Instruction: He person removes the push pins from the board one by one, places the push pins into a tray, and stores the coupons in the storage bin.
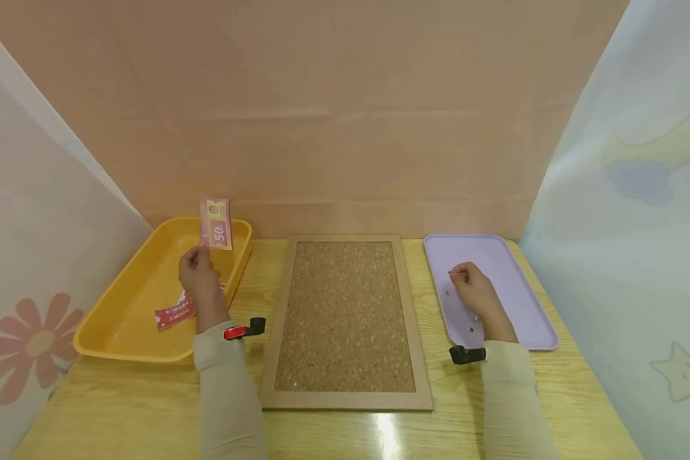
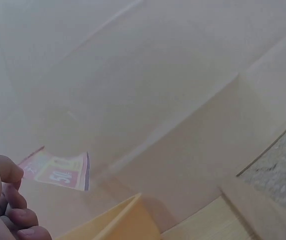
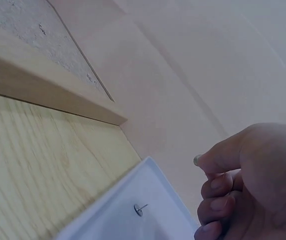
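Over the yellow tray (image 1: pixel 128 355), my left hand (image 1: pixel 197 271) pinches a pink and yellow paper coupon (image 1: pixel 217 223) by its lower end. The coupon stands upright above the fingers, its "50" showing. More coupons (image 1: pixel 174 315) lie in the tray below, partly hidden by the wrist. Above the lilac tray (image 1: pixel 494 252), my right hand (image 1: pixel 473 291) pinches a thumbtack between thumb and forefinger; the small round metal head of this thumbtack (image 3: pixel 197 160) shows at the fingertips in the right wrist view. Another thumbtack (image 3: pixel 139 210) lies in the tray with its pin sticking up.
A wood-framed cork board (image 1: pixel 345 313) lies on the wooden table (image 1: pixel 322 437) between the two trays. A few loose thumbtacks (image 1: pixel 471 329) sit along the lilac tray's left side. A pinkish-tan sheet (image 1: pixel 345 160) hangs behind, and pale printed panels stand at both sides.
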`<state>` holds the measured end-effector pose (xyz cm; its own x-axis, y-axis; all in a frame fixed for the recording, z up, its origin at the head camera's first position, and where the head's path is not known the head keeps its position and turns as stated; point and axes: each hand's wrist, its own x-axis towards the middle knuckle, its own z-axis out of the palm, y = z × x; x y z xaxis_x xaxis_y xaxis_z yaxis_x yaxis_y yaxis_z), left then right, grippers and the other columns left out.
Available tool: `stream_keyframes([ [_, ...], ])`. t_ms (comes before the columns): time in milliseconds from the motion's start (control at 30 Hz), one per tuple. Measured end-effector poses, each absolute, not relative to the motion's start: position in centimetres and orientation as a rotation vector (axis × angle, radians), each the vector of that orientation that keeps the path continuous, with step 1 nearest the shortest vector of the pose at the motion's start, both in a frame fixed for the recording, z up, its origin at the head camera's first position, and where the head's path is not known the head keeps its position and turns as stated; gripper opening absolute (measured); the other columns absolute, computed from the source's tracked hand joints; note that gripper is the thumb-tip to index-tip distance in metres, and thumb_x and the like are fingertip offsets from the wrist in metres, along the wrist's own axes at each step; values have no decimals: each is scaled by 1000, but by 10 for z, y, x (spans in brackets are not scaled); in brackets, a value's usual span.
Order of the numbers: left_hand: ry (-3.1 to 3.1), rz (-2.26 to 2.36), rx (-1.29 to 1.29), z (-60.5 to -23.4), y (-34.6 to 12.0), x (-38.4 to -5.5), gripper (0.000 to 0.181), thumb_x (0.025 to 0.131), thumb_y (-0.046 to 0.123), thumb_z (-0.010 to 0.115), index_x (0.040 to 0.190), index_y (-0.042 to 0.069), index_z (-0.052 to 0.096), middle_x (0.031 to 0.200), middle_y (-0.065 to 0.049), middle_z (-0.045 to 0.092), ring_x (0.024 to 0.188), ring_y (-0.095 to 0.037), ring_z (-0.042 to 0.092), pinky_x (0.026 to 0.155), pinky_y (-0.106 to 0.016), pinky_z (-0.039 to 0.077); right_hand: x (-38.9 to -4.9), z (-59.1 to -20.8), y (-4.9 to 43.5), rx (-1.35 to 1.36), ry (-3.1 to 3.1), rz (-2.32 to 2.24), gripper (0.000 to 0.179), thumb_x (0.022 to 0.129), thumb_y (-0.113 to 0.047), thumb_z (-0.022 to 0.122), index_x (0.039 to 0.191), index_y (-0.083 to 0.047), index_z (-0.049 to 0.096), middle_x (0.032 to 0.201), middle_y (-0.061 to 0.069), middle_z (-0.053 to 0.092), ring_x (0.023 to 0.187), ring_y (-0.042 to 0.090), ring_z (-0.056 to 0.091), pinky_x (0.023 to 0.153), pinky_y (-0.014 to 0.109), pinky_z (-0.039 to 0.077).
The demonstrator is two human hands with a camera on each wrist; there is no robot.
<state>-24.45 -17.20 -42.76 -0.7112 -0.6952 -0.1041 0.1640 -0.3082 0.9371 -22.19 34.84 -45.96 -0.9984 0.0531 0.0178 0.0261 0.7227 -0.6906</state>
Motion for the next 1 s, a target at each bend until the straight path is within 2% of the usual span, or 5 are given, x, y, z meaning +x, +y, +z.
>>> stream_keyframes([
  [233, -1434, -1951, 689, -434, -178, -242, 18, 97, 24, 60, 108, 10, 56, 94, 2, 45, 81, -8, 41, 70, -21, 36, -220, -463, 357, -141, -2941, 1123, 36, 103, -32, 40, 119, -2, 49, 113, 20, 54, 93, 32, 52, 76, 42, 42],
  [500, -1436, -1938, 772, -439, -181, -241, 15, 99, 27, 55, 108, 15, 52, 95, 3, 41, 81, -9, 39, 71, -23, 32, -222, -465, 360, -176, -2980, 1113, 33, 102, -28, 38, 117, 0, 49, 102, 15, 53, 85, 29, 52, 69, 37, 41],
  [1000, -1389, -1998, 742, -437, -182, -244, 7, 100, 22, 54, 100, 18, 49, 94, 4, 37, 87, -8, 36, 75, -22, 31, -222, -466, 359, -225, -2985, 1128, 33, 102, -26, 40, 118, 0, 50, 105, 17, 55, 87, 29, 53, 69, 37, 42],
])
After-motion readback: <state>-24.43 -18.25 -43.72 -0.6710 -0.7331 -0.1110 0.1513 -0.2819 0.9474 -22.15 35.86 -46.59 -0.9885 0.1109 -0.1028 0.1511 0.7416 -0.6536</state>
